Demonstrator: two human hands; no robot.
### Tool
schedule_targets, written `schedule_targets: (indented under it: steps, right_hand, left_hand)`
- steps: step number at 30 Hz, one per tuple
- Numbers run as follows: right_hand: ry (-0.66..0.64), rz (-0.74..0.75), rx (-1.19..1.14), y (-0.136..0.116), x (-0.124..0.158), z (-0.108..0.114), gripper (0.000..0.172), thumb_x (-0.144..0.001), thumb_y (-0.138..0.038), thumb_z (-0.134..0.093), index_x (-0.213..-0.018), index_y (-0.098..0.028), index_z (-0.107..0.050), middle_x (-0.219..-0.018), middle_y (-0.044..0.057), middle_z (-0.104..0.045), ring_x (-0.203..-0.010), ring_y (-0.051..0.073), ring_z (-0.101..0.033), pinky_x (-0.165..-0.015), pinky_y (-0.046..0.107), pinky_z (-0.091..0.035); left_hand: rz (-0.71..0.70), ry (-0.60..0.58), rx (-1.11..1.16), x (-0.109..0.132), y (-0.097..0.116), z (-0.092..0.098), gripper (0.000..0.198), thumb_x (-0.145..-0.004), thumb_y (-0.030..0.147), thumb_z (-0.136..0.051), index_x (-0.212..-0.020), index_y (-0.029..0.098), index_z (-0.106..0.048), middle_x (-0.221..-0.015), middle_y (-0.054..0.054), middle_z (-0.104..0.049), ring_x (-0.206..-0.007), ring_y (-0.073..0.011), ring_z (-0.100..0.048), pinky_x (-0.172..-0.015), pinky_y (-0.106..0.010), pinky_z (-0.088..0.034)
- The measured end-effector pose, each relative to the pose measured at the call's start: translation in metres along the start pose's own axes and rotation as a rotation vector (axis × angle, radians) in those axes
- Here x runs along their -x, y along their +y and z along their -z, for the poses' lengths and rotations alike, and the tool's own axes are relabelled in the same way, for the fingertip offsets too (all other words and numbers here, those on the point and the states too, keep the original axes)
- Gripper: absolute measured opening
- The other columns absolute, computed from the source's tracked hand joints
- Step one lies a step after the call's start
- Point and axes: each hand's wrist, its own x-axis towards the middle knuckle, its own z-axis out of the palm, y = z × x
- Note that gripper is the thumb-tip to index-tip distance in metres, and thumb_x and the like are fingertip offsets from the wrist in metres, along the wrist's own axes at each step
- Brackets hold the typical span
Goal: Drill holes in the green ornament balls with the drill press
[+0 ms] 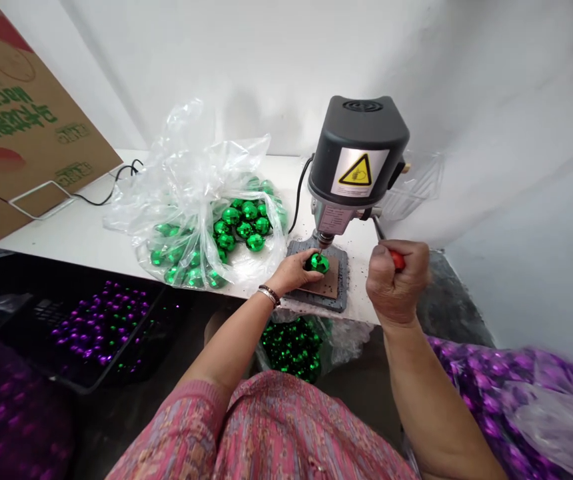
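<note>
Green bauble (317, 263) gripped by left hand (291, 272), held over drill base (339, 293), directly under drill bit (320, 249) of bench drill (359, 153). Red handle (397, 260) clenched in closed right hand (396, 287), right of drill. Plastic bag (206, 233) of green baubles on desk (81, 230), left of drill. Purple baubles (99, 323) in black crate (131, 320) at near left. Cardboard box (16, 120) at far left.

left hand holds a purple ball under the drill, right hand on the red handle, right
No: in the head view the ball in the left hand is green, not purple. It is under the drill, right hand on the red handle.
</note>
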Motion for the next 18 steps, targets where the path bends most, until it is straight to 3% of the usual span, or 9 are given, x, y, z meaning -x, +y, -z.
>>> schedule_targets:
  steps: [7, 13, 18]
  right_hand:
    - [0.043, -0.033, -0.089, -0.001, 0.007, -0.006, 0.019, -0.084, -0.039, -0.05, -0.08, -0.021, -0.055, -0.069, 0.002, -0.058, -0.062, 0.014, -0.055, -0.062, 0.028, -0.047]
    - [0.036, -0.175, -0.105, -0.023, -0.04, 0.002, 0.023, -0.083, -0.04, -0.053, -0.071, -0.021, -0.05, -0.063, -0.002, -0.051, -0.059, 0.011, -0.046, -0.058, 0.026, -0.04]
    - [-0.042, -0.37, -0.142, -0.033, -0.064, 0.006, 0.022, -0.077, -0.042, -0.055, -0.071, -0.022, -0.048, -0.058, -0.004, -0.044, -0.057, 0.01, -0.042, -0.06, 0.028, -0.038]
  left_hand:
    - [-0.002, 0.032, 0.012, -0.001, -0.002, -0.001, 0.067, -0.064, 0.03, -0.083, -0.129, 0.023, -0.066, -0.109, -0.004, -0.075, -0.099, -0.0241, -0.066, -0.093, -0.034, -0.051]
    - [-0.004, 0.035, 0.015, 0.007, 0.004, -0.003, 0.068, -0.067, 0.026, -0.079, -0.133, 0.02, -0.062, -0.119, -0.008, -0.071, -0.107, -0.0271, -0.066, -0.099, -0.039, -0.049]
    - [-0.087, 0.035, 0.137, 0.037, 0.001, 0.005, 0.064, -0.068, 0.023, -0.077, -0.131, 0.02, -0.062, -0.118, -0.006, -0.07, -0.107, -0.0251, -0.065, -0.1, -0.037, -0.049]
